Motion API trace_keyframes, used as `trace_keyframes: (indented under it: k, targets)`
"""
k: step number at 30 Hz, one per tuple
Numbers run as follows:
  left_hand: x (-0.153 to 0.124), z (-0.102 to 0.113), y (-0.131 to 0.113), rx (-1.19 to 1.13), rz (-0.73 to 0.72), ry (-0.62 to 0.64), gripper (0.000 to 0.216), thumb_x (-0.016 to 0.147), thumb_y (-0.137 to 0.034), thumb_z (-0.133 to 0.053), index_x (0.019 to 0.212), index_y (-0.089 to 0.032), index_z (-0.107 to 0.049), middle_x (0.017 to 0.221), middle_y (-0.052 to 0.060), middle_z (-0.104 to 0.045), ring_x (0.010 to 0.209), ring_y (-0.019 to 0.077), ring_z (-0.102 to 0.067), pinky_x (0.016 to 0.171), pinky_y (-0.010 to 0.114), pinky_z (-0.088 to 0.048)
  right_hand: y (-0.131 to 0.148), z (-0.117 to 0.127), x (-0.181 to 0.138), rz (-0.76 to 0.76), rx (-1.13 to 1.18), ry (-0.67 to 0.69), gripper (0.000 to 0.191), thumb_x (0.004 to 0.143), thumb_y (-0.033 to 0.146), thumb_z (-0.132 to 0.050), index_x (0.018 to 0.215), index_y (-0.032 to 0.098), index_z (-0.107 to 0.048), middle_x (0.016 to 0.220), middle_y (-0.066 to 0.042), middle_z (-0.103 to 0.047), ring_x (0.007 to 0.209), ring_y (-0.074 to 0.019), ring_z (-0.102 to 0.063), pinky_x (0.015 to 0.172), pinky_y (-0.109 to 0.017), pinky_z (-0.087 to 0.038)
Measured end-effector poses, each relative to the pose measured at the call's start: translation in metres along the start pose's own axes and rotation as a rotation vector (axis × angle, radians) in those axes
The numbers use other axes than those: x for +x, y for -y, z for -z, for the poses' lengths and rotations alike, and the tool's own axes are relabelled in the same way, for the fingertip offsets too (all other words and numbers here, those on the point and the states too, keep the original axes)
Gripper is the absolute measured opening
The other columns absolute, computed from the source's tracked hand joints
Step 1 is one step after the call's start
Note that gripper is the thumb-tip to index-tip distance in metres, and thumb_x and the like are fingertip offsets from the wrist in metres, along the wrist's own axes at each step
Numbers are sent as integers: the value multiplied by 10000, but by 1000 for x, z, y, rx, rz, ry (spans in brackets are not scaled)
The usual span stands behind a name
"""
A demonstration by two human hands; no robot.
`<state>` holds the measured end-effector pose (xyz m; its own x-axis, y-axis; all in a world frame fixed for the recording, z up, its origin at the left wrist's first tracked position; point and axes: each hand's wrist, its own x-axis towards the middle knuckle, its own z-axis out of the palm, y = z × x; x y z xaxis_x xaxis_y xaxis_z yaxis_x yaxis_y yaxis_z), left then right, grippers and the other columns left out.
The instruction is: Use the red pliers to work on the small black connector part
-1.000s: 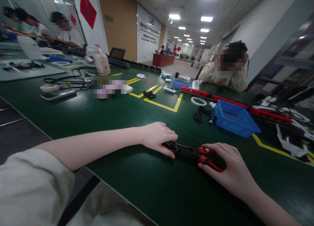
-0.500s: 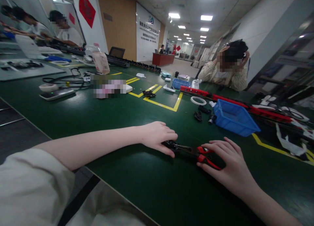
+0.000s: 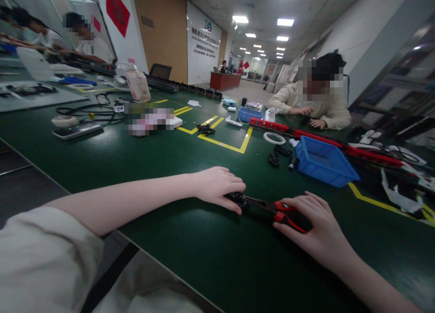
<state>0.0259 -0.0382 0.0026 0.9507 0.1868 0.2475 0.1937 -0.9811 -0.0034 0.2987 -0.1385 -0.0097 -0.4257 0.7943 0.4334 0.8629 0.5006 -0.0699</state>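
Red-handled pliers lie on the green table in front of me. My right hand is closed round the red handles. My left hand rests curled at the pliers' black jaws, its fingertips pressing on a small black part held there. Most of that part is hidden under my fingers.
A blue bin stands past my right hand, with small black parts and a white tape ring beside it. A person in a striped shirt sits across the table. A phone, cables and yellow floor-style tape lines lie further left.
The person across the table has lowered both hands from the head to the table. My hands and the pliers have barely shifted.
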Motion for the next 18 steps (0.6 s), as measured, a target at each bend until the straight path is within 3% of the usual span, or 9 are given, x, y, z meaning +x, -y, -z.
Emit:
trace_keyframes:
  k: [9,13,18]
  targets:
    - [-1,1,2,-105,11,8,311,905,-474,-509,839,-171,-533,779,0,-624,696,141,-580,635,262,-347,0,7,1,115,-145,-144,407,742,489,-653,1049,235,-571,911,-51,-655,876,-238,-615,951,-501,-375]
    - [-1,0,2,-84,19,-7,367,853,-543,-551,837,-177,-530,795,12,-626,707,152,-582,646,266,-351,1,5,0,121,-125,-103,424,737,492,-656,1064,240,-558,918,-47,-650,888,-236,-615,978,-513,-360]
    - [-1,0,1,-53,11,1,395,836,-570,-555,849,-176,-525,806,17,-626,717,161,-585,641,273,-358,-2,0,-1,16,-65,-76,493,736,492,-654,1148,255,-524,1026,-65,-649,999,-269,-595,969,-520,-381]
